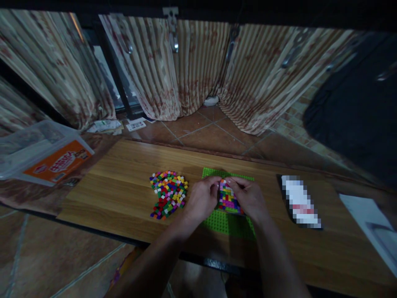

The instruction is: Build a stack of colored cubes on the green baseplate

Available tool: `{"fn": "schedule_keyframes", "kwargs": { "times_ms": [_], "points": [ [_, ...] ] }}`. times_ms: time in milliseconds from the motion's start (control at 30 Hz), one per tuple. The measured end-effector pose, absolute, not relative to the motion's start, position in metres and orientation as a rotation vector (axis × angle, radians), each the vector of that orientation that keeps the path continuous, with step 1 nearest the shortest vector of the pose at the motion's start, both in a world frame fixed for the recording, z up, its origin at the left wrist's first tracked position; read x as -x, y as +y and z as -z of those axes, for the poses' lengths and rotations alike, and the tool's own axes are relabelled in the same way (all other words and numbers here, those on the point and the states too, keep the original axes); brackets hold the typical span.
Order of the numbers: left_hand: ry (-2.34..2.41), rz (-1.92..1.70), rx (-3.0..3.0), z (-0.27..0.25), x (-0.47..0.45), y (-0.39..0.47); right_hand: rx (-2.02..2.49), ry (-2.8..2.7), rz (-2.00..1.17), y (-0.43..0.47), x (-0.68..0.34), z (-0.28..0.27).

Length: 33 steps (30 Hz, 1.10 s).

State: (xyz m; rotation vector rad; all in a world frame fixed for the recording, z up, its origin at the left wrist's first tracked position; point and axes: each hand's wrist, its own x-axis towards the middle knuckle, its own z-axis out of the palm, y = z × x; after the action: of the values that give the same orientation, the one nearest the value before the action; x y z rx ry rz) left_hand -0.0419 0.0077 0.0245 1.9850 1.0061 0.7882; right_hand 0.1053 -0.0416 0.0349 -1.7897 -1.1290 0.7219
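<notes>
A block of small multicoloured toy bricks [228,200] sits over a bright green studded baseplate [214,223]. My left hand [203,198] is closed at the block's left side, its thumb and fingers bent in at the far left corner. From the right, my right hand [249,198] grips the block, with fingertips meeting along its far edge. Both hands' fingertips come close together there, and any single brick between them is too small to make out. To the left of my left hand lies a loose pile of coloured bricks [170,192].
The wooden table [114,178] has a dark front edge. On its right lies a dark phone-like object with a blurred screen [300,203]; white paper [366,219] is farther right. A clear plastic box with an orange label [58,159] stands at the left. Striped curtains [198,70] hang behind.
</notes>
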Motion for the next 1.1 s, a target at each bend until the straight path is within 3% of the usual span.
{"fn": "schedule_keyframes", "kwargs": {
  "times_ms": [733,1100],
  "points": [
    [1.064,-0.772,-1.946,-0.0292,0.0423,0.0044,1.97,-1.269,-0.607,-0.0462,-0.1057,-0.039],
    [1.088,-0.85,-1.824,-0.0262,0.0429,0.0068,1.816,-1.328,-0.246,-0.0503,-0.1025,-0.0395]
  ]
}}
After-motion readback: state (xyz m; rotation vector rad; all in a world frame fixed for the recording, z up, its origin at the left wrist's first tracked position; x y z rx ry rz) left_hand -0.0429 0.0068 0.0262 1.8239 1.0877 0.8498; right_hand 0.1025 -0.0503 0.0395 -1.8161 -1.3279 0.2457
